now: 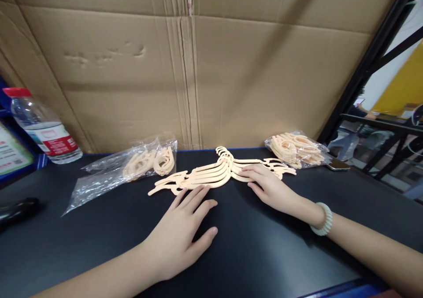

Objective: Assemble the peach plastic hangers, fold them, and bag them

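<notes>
Several cream plastic clothes hangers (pixel 211 173) lie fanned in an overlapping row on the black tabletop, hooks pointing away from me. My left hand (pixel 185 229) has its fingers spread, the fingertips at the near edge of the left arms of the hangers. Over the right arms rests my right hand (pixel 269 185), fingers stretched out and touching them. Neither hand is closed round anything. The right fingers cover part of the nearest hangers. A coiled band (pixel 322 219) circles my right wrist.
A clear bag (pixel 99 185) with folded cream hangers lies at left, another bag of hangers (pixel 297 149) at right by a phone (pixel 337 165). A water bottle (pixel 46 130) stands far left, above a dark object (pixel 18 210). Cardboard (pixel 257 77) walls the back. A person sits beyond the rack.
</notes>
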### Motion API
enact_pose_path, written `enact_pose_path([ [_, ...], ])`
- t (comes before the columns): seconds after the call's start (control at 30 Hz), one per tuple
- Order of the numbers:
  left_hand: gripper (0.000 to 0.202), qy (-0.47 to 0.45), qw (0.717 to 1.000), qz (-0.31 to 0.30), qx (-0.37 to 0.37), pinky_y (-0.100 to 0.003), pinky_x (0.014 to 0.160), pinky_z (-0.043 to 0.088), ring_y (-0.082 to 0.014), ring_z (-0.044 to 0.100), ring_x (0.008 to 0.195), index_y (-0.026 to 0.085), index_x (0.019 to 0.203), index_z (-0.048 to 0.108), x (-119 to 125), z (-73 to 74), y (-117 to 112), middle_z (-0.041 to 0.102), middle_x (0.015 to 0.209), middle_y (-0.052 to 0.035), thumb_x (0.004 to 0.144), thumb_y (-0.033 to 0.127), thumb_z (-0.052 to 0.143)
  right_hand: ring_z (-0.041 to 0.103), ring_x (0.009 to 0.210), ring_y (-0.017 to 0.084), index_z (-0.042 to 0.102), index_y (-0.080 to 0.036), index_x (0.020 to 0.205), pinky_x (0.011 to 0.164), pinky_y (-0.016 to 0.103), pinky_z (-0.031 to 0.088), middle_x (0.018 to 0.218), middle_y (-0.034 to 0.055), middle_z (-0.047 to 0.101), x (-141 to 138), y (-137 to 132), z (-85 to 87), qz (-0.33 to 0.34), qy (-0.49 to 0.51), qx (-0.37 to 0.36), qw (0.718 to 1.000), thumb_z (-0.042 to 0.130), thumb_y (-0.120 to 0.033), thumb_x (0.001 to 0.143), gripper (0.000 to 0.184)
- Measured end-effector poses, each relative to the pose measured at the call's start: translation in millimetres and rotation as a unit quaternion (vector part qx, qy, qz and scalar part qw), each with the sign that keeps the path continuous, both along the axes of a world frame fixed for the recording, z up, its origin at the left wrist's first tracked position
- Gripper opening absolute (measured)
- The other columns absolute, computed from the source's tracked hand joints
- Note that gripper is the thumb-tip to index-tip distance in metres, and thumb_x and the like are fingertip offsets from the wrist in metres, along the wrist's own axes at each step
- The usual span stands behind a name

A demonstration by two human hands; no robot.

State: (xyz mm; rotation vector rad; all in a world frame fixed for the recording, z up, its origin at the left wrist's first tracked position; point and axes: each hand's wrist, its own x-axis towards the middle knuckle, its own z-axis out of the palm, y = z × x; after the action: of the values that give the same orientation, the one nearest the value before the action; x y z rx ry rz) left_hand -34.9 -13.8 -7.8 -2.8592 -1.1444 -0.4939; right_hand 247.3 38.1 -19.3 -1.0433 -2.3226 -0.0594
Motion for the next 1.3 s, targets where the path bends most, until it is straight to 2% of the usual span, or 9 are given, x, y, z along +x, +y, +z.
enact_pose_path([
  [0.2, 0.037, -0.018, 1.0, 0.015, 0.011, -0.055, 0.11, 0.033, -0.0324, 0.038, 0.137, 0.022, 0.124, 0.057, 1, -1.2, -1, 0.049, 0.144, -0.0121, 0.089, 0.032, 0.054, 0.06, 0.101, 0.024, 0.064, -0.019, 0.11, 0.091, 0.044, 0.05, 0.106, 0.0113, 0.065, 9, -4, 15.3, -0.017, -0.008, -0.014, 1.0, 0.047, -0.011, 0.089, 0.028],
  [0.3, 0.036, -0.022, 1.0, -0.009, 0.007, -0.054, 0.109, 0.036, -0.0329, 0.039, 0.136, 0.021, 0.124, 0.056, 0, -0.4, 0, 0.049, 0.144, -0.0119, 0.09, 0.03, 0.053, 0.061, 0.093, 0.023, 0.066, -0.019, 0.104, 0.085, 0.04, 0.05, 0.098, 0.0092, 0.066, 16, -5, 23.1, -0.029, -0.019, -0.036, 0.999, 0.048, -0.013, 0.09, 0.023],
  [0.4, 0.033, -0.016, 0.998, -0.056, -0.017, -0.05, 0.107, 0.041, -0.029, 0.047, 0.13, 0.022, 0.124, 0.056, -1, 2.6, 1, 0.054, 0.139, -0.0105, 0.092, 0.025, 0.049, 0.062, 0.086, 0.021, 0.067, -0.018, 0.097, 0.078, 0.035, 0.049, 0.092, 0.0072, 0.067, 20, -6, 28.3, -0.036, -0.037, -0.064, 0.997, 0.049, -0.015, 0.091, 0.019],
  [0.5, 0.032, -0.003, 0.995, -0.086, -0.05, -0.045, 0.105, 0.045, -0.026, 0.05, 0.128, 0.021, 0.123, 0.056, -1, 5.8, 2, 0.057, 0.136, -0.0095, 0.092, 0.021, 0.046, 0.061, 0.082, 0.019, 0.067, -0.018, 0.094, 0.074, 0.031, 0.047, 0.091, 0.0059, 0.068, 19, -9, 31.0, -0.043, -0.049, -0.086, 0.994, 0.051, -0.014, 0.089, 0.017],
  [0.67, 0.033, -0.003, 0.994, -0.088, -0.064, -0.045, 0.105, 0.046, -0.0261, 0.048, 0.13, 0.021, 0.124, 0.055, -1, 7.6, 2, 0.055, 0.138, -0.01, 0.093, 0.021, 0.045, 0.06, 0.077, 0.017, 0.067, -0.019, 0.097, 0.069, 0.028, 0.044, 0.089, 0.0039, 0.068, 16, -13, 32.5, -0.058, -0.063, -0.118, 0.989, 0.055, -0.014, 0.086, 0.018],
  [1.07, 0.033, 0.001, 0.994, -0.09, -0.059, -0.046, 0.104, 0.047, -0.0264, 0.049, 0.13, 0.021, 0.125, 0.055, -1, 6.6, 3, 0.055, 0.138, -0.0109, 0.093, 0.021, 0.045, 0.057, 0.074, 0.016, 0.065, -0.018, 0.088, 0.067, 0.027, 0.042, 0.085, 0.0032, 0.065, 21, -12, 37.6, -0.054, -0.065, -0.107, 0.991, 0.053, -0.012, 0.085, 0.013],
  [1.3, 0.033, -0.001, 0.994, -0.089, -0.059, -0.045, 0.105, 0.046, -0.0262, 0.049, 0.13, 0.021, 0.125, 0.055, 0, 6.8, 3, 0.055, 0.138, -0.0107, 0.093, 0.021, 0.045, 0.056, 0.072, 0.018, 0.065, -0.017, 0.089, 0.065, 0.03, 0.042, 0.082, 0.0045, 0.064, 25, -11, 43.5, -0.083, -0.089, -0.121, 0.985, 0.053, -0.015, 0.086, 0.012],
])
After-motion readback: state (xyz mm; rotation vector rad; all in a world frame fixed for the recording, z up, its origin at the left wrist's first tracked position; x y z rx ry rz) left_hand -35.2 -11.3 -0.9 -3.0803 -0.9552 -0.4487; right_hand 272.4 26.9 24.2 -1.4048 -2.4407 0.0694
